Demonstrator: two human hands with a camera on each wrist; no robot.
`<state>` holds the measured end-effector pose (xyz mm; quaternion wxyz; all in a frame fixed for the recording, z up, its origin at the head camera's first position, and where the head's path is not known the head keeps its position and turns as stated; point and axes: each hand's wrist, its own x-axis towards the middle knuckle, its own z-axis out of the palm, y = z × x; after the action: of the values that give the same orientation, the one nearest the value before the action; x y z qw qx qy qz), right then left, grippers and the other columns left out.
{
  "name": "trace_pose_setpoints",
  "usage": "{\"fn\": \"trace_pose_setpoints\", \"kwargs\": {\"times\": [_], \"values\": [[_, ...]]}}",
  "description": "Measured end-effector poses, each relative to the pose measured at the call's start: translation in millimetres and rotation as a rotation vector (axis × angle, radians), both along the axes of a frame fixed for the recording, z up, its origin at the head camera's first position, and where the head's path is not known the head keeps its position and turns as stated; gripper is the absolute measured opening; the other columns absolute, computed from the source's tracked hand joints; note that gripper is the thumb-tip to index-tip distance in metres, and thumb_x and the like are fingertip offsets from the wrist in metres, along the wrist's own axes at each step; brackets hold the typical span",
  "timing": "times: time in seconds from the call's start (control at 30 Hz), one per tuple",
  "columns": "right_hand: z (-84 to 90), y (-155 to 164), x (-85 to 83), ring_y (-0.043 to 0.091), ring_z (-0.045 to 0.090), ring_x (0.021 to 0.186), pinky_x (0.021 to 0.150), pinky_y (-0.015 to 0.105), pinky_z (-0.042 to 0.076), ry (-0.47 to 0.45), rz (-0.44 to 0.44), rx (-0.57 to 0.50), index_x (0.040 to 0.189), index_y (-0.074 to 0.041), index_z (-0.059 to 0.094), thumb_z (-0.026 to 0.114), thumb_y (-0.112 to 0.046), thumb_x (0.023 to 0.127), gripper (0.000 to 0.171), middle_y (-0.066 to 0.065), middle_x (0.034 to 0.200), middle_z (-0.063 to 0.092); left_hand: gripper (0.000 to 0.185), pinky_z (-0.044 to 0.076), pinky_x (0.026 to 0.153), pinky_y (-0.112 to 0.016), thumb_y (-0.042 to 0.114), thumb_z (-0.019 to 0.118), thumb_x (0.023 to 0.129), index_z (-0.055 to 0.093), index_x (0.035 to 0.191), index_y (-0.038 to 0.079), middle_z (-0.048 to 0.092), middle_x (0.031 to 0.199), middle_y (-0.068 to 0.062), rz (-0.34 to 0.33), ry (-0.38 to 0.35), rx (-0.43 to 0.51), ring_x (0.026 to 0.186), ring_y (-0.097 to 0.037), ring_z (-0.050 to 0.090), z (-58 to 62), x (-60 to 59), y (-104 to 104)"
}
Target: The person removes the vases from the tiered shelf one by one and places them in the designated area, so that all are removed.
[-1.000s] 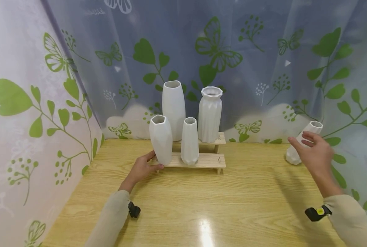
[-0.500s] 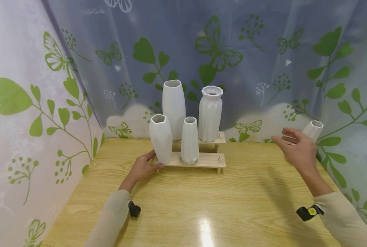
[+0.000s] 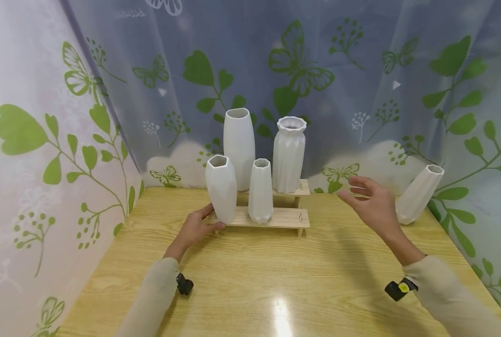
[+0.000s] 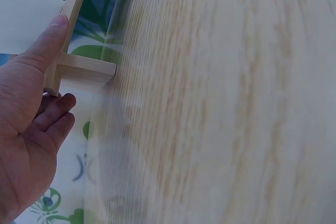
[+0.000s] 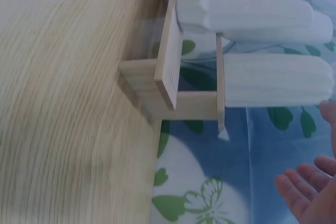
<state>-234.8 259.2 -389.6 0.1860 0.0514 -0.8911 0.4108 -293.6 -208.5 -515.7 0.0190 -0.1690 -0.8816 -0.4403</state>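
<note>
A two-step wooden stand (image 3: 285,217) bears several white vases. On its lower step are a faceted vase (image 3: 221,192) at the left and a narrow ribbed vase (image 3: 260,194); a tall smooth vase (image 3: 239,140) and a scalloped-rim vase (image 3: 289,159) occupy the upper step. My left hand (image 3: 194,231) grips the left end of the lower step, thumb (image 4: 50,40) on top and fingers curled beneath. My right hand (image 3: 374,206) hovers between the stand and a fifth white vase (image 3: 420,194), holding nothing, its fingers loosely bent. That vase appears tilted to the right.
All of this is on a wood-grain table (image 3: 250,271). A curtain (image 3: 343,112) printed with green leaves and butterflies hangs behind, and similar sheets flank both sides. In the right wrist view, the stand's right leg (image 5: 144,85) shows from the side.
My right hand has moved left, away from the vase at the far right, which is now fully uncovered. My left hand keeps its grip on the stand; the vases have not moved.
</note>
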Motion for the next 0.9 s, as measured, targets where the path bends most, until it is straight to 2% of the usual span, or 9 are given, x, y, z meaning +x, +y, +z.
{"fn": "trace_pose_setpoints", "kwargs": {"times": [0.23, 0.43, 0.63, 0.9], "values": [[-4.5, -24.0, -6.3, 0.025, 0.063, 0.107, 0.082, 0.04, 0.056, 0.031, 0.095, -0.008, 0.13, -0.017, 0.06, 0.073, -0.047, 0.082, 0.058, 0.006, 0.127, 0.061, 0.079, 0.039, 0.106, -0.049, 0.038, 0.077, 0.079, 0.042, 0.146, 0.016, 0.046, 0.145, -0.007, -0.002, -0.002, 0.001, 0.133, -0.029, 0.041, -0.6, -0.1, 0.6], [-1.1, -48.1, -11.2, 0.022, 0.065, 0.105, 0.083, 0.039, 0.056, 0.041, 0.187, -0.041, 0.128, -0.019, 0.061, 0.075, -0.045, 0.08, 0.057, 0.004, 0.125, 0.063, 0.079, 0.039, 0.106, -0.048, 0.037, 0.077, 0.079, 0.041, 0.146, 0.016, 0.045, 0.145, -0.007, 0.012, -0.016, -0.005, 0.134, -0.028, 0.041, 0.8, 1.3, 2.0], [5.0, -73.5, -17.7, 0.026, 0.062, 0.109, 0.087, 0.042, 0.054, 0.0, 0.244, -0.059, 0.128, -0.017, 0.06, 0.077, -0.047, 0.078, 0.062, 0.007, 0.124, 0.063, 0.079, 0.038, 0.106, -0.048, 0.035, 0.077, 0.079, 0.041, 0.146, 0.015, 0.045, 0.145, -0.008, 0.005, -0.012, 0.003, 0.134, -0.029, 0.041, 2.0, 2.0, 2.5], [4.7, -105.1, -29.1, 0.03, 0.06, 0.112, 0.091, 0.043, 0.053, -0.036, 0.322, -0.117, 0.131, -0.011, 0.057, 0.078, -0.045, 0.077, 0.068, 0.011, 0.126, 0.061, 0.079, 0.037, 0.107, -0.048, 0.034, 0.077, 0.08, 0.04, 0.147, 0.014, 0.043, 0.147, -0.007, 0.004, -0.028, 0.016, 0.135, -0.028, 0.039, 3.8, 2.5, 2.3]]}}
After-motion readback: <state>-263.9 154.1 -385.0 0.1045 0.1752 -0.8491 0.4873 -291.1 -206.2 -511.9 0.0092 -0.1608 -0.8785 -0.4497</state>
